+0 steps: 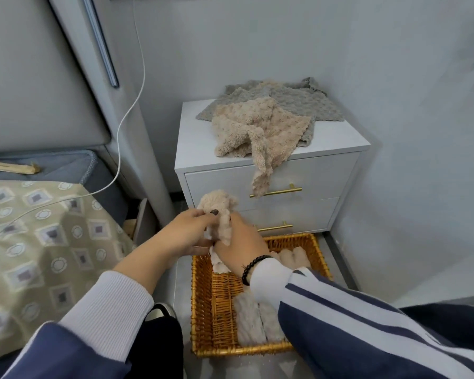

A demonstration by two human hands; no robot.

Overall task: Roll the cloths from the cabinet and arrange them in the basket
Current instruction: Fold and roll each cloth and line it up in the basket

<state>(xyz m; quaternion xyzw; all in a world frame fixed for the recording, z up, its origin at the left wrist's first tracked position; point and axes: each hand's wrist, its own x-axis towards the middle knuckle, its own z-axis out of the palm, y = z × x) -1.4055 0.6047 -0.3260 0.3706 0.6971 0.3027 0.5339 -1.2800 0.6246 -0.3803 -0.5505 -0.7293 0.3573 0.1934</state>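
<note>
White two-drawer cabinet point(271, 157) at far right carries loose beige cloth point(255, 129) over grey cloths point(285, 97). Wicker basket point(203, 310) on the floor before it holds rolled cloths point(251, 321). Left hand point(186, 233) and right hand point(240, 242) both grasp a beige rolled cloth point(219, 212) above the basket's far left corner. Recommended: maintain roll tension and seat it snugly beside the others.

We see a rolled beige cloth point(219, 212) upright above the wicker basket point(203, 305), which holds 2 grey rolls point(251, 321); loose cloths point(260, 124) lie atop the white cabinet point(312, 181).
</note>
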